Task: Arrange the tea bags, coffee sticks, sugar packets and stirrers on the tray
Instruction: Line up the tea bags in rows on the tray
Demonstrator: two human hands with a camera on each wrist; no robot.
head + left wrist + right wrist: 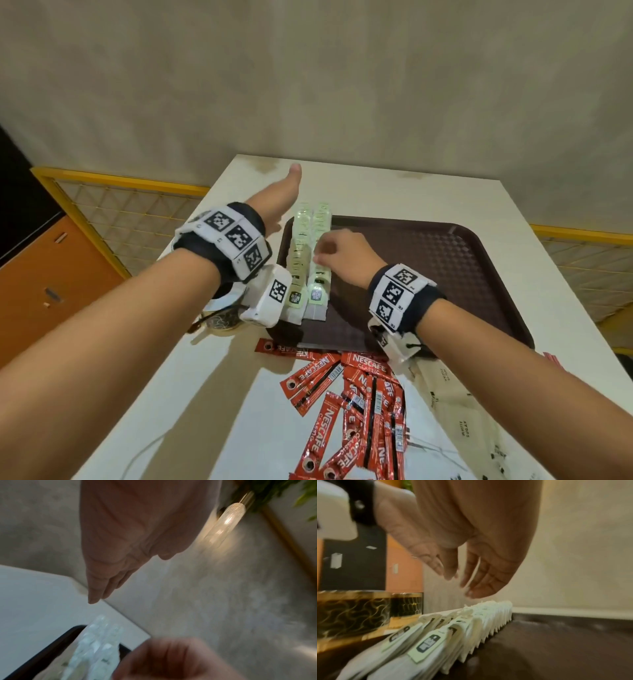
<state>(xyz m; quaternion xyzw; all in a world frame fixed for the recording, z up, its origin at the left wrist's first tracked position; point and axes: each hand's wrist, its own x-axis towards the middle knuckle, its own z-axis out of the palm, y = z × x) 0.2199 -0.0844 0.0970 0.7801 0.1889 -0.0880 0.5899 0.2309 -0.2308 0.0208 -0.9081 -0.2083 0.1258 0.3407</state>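
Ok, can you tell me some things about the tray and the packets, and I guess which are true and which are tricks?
1. The tea bags lie in two rows on the brown tray. True.
2. The red coffee sticks are on the tray. False: they lie in a pile on the table, nearer the person than the tray.
3. The right hand is over the tea bags. True.
4. The left hand grips a coffee stick. False: its fingers are straight and hold nothing.
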